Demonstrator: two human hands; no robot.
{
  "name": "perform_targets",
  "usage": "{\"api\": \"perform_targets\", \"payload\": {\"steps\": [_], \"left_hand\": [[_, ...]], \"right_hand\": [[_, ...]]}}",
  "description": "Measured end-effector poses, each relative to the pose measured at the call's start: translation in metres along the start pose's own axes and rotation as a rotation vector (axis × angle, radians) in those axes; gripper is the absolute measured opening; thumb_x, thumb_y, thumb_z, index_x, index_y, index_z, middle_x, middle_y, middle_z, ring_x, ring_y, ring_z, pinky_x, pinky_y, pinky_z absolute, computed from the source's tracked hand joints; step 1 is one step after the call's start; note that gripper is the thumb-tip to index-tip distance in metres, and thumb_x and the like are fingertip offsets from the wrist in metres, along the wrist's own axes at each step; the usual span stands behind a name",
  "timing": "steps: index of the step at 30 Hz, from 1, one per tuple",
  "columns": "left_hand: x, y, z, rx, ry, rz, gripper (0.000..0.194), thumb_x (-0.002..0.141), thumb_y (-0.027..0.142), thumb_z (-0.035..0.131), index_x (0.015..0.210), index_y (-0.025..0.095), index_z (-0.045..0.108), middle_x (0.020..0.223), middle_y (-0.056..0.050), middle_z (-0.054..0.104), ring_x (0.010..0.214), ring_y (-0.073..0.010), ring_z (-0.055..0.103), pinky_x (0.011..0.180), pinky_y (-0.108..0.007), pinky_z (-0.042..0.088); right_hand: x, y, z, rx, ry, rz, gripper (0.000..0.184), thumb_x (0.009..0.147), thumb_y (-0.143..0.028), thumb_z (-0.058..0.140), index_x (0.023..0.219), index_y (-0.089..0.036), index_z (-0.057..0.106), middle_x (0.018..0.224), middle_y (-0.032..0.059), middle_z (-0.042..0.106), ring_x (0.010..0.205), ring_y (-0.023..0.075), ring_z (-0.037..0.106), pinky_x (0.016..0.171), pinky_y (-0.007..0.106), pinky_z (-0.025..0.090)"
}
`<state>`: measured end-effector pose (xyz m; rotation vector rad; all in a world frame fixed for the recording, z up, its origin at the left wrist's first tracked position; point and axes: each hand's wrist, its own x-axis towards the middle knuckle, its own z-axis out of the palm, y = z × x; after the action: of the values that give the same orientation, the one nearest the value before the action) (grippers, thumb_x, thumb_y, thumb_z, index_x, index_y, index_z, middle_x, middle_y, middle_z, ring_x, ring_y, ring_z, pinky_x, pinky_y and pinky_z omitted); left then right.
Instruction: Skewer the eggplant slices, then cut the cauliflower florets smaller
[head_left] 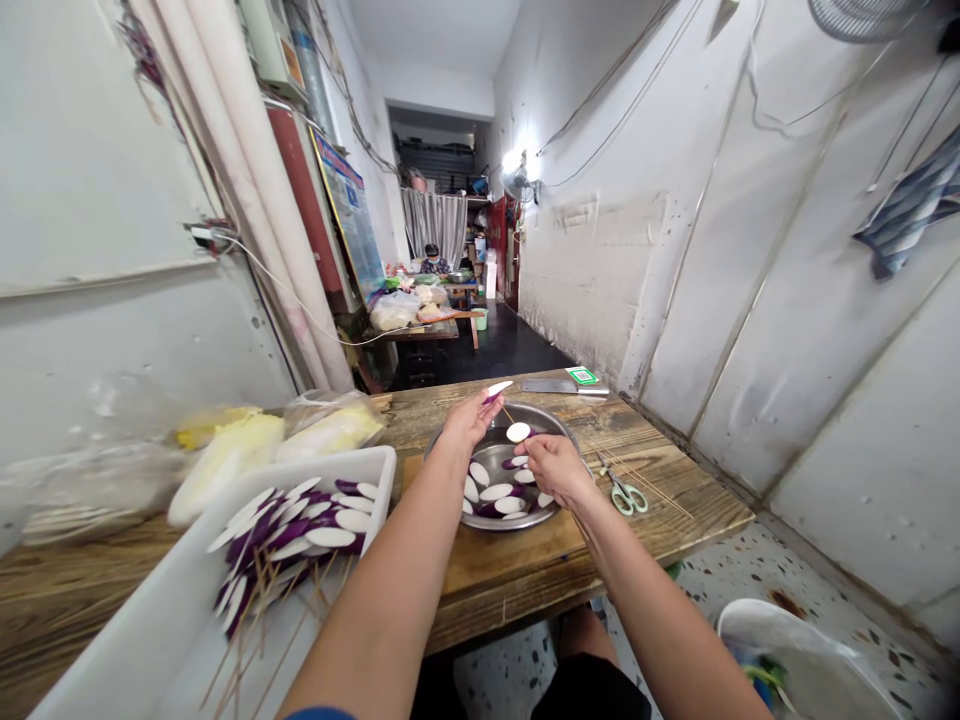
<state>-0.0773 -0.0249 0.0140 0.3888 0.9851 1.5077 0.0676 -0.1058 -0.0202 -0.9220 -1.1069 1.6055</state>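
My left hand point(469, 418) is closed on an eggplant piece point(498, 391) with white cut flesh and purple skin, held over the far left rim of a steel bowl point(491, 522). In my right hand point(553, 466) is a thin wooden skewer point(509, 413), its front end pointing up toward that piece. A cut eggplant piece point(517, 432) sits along this skewer, just ahead of my right fingers. Several more eggplant pieces point(495, 493) lie in the bowl under my hands. Whether the skewer tip touches the left-hand piece cannot be made out.
A white tub point(379, 475) at left holds skewered eggplant pieces point(300, 525). Scissors point(626, 494) and loose skewers point(652, 482) lie right of the bowl, a cleaver point(555, 386) behind it. Plastic bags point(232, 460) stand behind the tub. A lined bin point(802, 665) is on the floor; a person point(433, 262) sits far back.
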Motion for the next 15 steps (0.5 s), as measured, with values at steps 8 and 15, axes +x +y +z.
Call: {"api": "perform_targets", "payload": {"steps": [8,15], "left_hand": [[0.0023,-0.0002,-0.0017,0.003,-0.018,-0.003,0.015,0.085,0.004,0.054,0.097,0.001,0.061,0.073,-0.013,0.068,0.068,-0.0151,0.068,0.066,-0.022,0.058],[0.0045,-0.0021,-0.0029,0.042,-0.047,0.052,0.01,0.082,0.0,0.055,0.088,0.004,0.063,0.07,-0.011,0.067,0.067,-0.0155,0.067,0.069,-0.026,0.059]], "right_hand": [[0.0009,0.0014,-0.0008,0.001,0.007,0.008,0.019,0.073,-0.034,0.057,0.072,-0.015,0.056,0.035,-0.013,0.031,0.028,0.0007,0.015,0.029,0.016,0.009],[-0.0007,0.0003,-0.0018,-0.003,-0.001,0.02,0.018,0.074,-0.032,0.057,0.071,-0.014,0.056,0.035,-0.013,0.031,0.026,0.0005,0.015,0.028,0.016,0.009]]}}
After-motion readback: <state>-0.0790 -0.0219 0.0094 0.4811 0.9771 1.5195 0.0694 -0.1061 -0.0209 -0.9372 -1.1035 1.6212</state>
